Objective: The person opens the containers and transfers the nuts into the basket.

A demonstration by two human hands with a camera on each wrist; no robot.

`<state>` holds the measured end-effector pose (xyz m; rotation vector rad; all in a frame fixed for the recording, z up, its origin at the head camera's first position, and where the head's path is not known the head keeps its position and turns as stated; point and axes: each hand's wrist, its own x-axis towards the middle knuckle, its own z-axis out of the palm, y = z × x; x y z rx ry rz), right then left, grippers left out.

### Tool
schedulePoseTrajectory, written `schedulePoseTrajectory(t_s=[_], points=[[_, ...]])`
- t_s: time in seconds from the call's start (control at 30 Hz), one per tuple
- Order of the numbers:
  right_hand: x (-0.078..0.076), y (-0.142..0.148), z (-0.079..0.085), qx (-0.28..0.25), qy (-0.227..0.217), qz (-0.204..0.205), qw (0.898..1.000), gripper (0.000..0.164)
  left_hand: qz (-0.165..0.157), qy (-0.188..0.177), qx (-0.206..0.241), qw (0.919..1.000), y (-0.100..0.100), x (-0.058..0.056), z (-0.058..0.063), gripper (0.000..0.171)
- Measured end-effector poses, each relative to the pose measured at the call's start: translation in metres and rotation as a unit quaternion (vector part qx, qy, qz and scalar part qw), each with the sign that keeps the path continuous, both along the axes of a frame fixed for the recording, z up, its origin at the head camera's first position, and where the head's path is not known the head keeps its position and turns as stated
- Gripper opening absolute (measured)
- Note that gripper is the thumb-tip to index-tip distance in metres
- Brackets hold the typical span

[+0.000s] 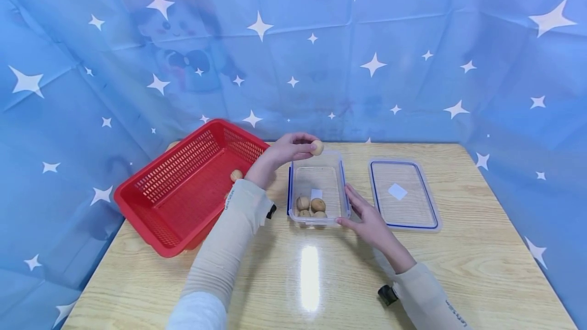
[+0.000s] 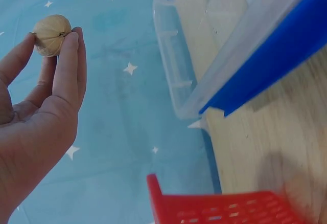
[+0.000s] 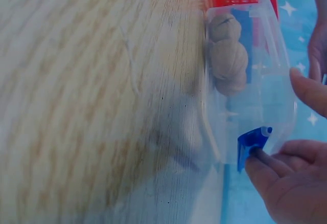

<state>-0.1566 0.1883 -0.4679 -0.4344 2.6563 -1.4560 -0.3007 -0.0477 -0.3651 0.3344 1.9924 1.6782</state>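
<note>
Walnut [image 1: 317, 147] pinched in the fingertips of the left hand [image 1: 281, 155], held up over the far end of the clear container [image 1: 340, 177]. Right hand [image 1: 367, 216], fingers straight, rests against that container's near right side. Three more walnuts [image 1: 311, 204] lie inside. Red basket [image 1: 151, 208] sits left, holding another nut [image 1: 236, 175]; the lid [image 1: 403, 195] lies right.

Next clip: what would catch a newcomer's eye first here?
The left hand pinches a walnut above the far end of the clear container, which already holds a few walnuts at its near end. The right hand rests against the container's near right corner. A red basket sits left, the lid right.
</note>
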Motion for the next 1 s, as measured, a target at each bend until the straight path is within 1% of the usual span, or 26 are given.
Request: schedulePoseTrajectory(t_s=[0.1,0.23,0.4,0.6,0.77,1.0], points=[[0.000,0.001,-0.001,0.000,0.002,0.001,1.000,0.084,0.006,0.008,-0.003,0.9999,-0.008,-0.002,0.004,0.038],[-0.001,0.000,-0.002,-0.002,-0.002,0.003,1.000,0.085,0.026,0.014,-0.004,0.9996,-0.020,-0.004,0.010,0.038],[0.000,0.000,-0.002,-0.001,-0.001,0.002,1.000,0.085,0.048,0.019,-0.014,0.9986,-0.035,-0.007,0.019,0.040],[0.001,0.002,0.000,-0.001,0.005,0.004,1.000,0.084,0.067,0.020,-0.014,0.9974,-0.055,-0.009,0.021,0.043],[0.002,0.002,0.002,0.000,0.002,0.001,1.000,0.084,0.086,0.028,-0.034,0.9954,-0.073,-0.007,0.022,0.048],[0.001,0.002,0.002,0.000,0.001,0.002,1.000,0.085,0.116,0.020,-0.017,0.9930,-0.099,-0.005,0.021,0.050]])
